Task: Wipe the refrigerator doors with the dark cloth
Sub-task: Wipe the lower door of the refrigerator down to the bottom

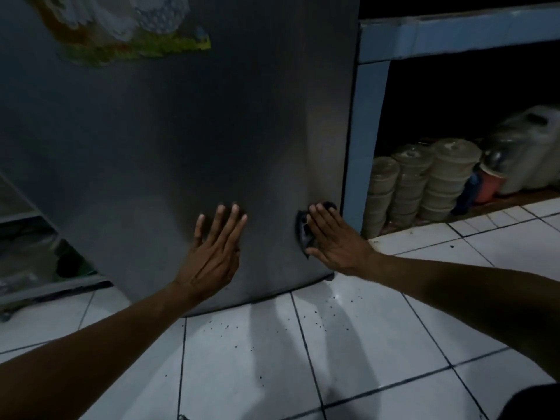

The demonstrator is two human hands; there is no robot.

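Observation:
The grey refrigerator door (181,131) fills the upper left of the head view, down to the floor. My right hand (336,237) lies flat near the door's lower right corner, pressing the dark cloth (303,227) against the metal; only dark edges of the cloth show around the fingers and palm. My left hand (215,247) rests flat on the door to the left of it, fingers spread, holding nothing. A yellow and white sticker (127,28) sits high on the door.
White floor tiles (303,359) with dark specks lie below the door. To the right, a blue-framed shelf (366,131) holds stacked lidded containers (424,183) and plastic jugs (527,147). A low metal rack (36,262) stands at the left.

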